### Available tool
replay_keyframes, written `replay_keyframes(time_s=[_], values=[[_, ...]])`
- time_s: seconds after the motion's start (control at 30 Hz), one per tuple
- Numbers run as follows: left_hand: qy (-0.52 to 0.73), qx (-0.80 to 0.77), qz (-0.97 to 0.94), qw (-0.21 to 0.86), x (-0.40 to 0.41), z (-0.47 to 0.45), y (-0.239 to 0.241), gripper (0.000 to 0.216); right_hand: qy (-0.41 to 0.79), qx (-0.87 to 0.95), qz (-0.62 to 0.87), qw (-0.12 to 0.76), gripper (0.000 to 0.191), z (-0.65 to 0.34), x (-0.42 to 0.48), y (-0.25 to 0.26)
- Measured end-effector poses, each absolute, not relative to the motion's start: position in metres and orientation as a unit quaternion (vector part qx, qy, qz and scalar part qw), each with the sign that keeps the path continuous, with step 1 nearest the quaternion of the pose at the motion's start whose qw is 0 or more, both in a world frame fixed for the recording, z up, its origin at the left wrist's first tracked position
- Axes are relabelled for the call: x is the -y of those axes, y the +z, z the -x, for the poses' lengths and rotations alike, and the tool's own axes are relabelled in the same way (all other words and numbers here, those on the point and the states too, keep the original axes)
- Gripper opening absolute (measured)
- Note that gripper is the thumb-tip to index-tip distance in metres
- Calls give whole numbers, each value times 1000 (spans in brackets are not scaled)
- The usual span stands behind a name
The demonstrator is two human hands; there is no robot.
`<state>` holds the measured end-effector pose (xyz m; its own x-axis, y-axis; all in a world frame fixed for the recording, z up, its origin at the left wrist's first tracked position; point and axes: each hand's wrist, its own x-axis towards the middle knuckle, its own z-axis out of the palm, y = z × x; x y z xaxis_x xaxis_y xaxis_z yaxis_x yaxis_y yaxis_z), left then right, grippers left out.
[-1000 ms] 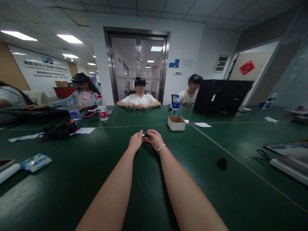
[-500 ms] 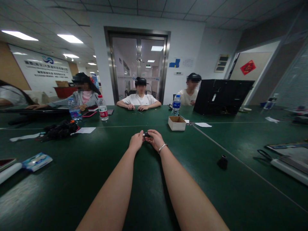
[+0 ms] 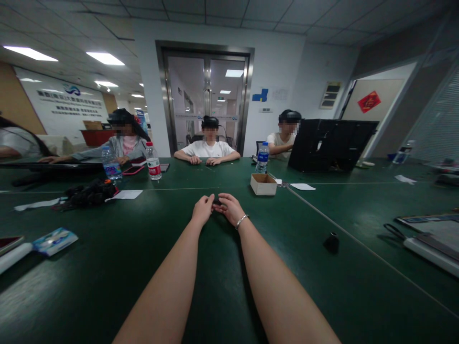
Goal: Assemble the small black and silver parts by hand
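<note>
Over the green table [image 3: 172, 239], my left hand [image 3: 202, 209] is closed in a pinch on a small dark object [image 3: 216, 202], mostly hidden behind the fingers and too small to name. My right hand [image 3: 231, 209], with a silver bangle at its wrist, is right beside it. Its fingers are apart around the object's right side, and the lower fingertips come close to my left hand; whether they touch the object I cannot tell. A black cone-shaped piece [image 3: 332, 243] stands on the table to the right. Beyond my hands sits a small open box [image 3: 263, 185].
A red-capped bottle [image 3: 154, 165], a blue-labelled bottle [image 3: 262, 157] and a black monitor [image 3: 332, 145] stand farther back. Black cables [image 3: 89, 195] and a blue-white packet [image 3: 55, 241] lie left. Several people sit across the table, one [image 3: 211, 149] straight ahead.
My right fingers have loosened and spread apart from the small dark object, which shows less now. My left hand has barely moved. The person at back right has shifted an arm.
</note>
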<state>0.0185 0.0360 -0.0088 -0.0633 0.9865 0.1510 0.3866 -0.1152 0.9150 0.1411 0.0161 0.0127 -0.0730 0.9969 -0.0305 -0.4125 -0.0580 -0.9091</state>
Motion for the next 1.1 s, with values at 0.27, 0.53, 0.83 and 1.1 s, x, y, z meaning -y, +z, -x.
replay_keyframes(time_s=[0.27, 0.53, 0.83, 1.1], values=[[461, -619, -553, 314, -37, -12, -1, 42, 373, 641, 455, 493, 54, -124, -18, 4], [484, -678, -500, 237, -17, -9, 10, 40, 258, 814, 422, 303, 81, -104, -1, 7], [275, -761, -583, 74, 12, 65, 22, 49, 261, 792, 484, 264, 82, -109, -3, 7], [103, -789, -606, 14, 75, 197, 36, 36, 255, 797, 484, 258, 73, -109, -2, 9]])
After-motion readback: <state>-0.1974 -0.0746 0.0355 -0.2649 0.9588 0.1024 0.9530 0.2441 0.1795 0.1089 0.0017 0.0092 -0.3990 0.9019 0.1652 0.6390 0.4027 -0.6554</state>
